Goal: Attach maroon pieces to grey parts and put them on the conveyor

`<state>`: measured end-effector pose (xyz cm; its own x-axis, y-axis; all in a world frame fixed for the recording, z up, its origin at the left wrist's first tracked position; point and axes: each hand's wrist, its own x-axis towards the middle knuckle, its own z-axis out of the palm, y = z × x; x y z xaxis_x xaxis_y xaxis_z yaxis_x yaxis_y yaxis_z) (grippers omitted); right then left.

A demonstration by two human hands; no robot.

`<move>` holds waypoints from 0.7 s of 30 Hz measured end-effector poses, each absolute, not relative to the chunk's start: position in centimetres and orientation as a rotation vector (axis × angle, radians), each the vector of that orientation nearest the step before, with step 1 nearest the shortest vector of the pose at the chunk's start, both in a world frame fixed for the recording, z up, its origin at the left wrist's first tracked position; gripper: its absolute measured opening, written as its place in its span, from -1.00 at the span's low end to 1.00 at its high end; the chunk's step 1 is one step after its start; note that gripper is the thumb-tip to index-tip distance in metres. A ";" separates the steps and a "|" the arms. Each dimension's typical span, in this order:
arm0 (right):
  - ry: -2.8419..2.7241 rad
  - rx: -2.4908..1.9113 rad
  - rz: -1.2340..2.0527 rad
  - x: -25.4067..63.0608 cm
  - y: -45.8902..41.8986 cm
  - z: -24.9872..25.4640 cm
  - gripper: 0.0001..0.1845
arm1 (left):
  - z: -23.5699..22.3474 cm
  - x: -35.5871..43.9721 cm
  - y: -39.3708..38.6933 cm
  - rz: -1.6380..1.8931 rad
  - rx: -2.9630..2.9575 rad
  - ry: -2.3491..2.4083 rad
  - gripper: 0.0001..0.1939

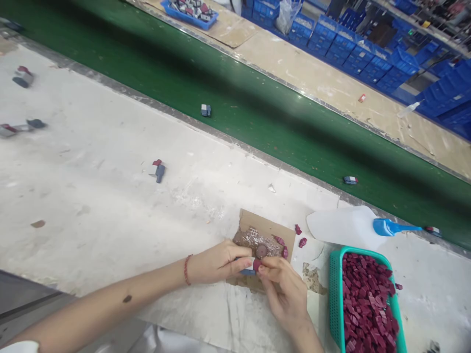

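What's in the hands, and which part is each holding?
The left hand holds a small piece by its blue-grey body; the right hand pinches its maroon end.

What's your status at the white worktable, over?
Left hand and right hand pinching small blue-white-maroon piece over flat brown cardboard. Small maroon bits loose on cardboard, near right hand. Teal plastic basket beside right hand, not touching.

The left hand [217, 264] and right hand [289, 291] are bare. A thin, red, cord-like bracelet [187, 269] circles the left wrist [178, 274]; a small oval spot [127, 298] marks the left forearm [99, 310]. A white sleeve [22, 347] edge shows higher up that arm.
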<state>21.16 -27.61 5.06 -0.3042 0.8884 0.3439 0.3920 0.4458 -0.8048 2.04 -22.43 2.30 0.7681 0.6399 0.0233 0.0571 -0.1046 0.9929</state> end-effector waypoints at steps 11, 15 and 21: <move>-1.548 -1.285 1.098 20.2 -28.4 4.8 -0.91 | 2.5 1.6 -23.0 0.542 1.992 0.668 -0.44; -1.711 -1.335 1.049 20.8 -28.4 6.6 -0.87 | 2.8 1.4 -22.7 0.501 1.965 0.639 -0.42; -1.836 -1.902 0.220 29.4 -30.1 9.5 -0.79 | 3.7 -0.2 -19.1 0.593 1.918 0.933 -0.64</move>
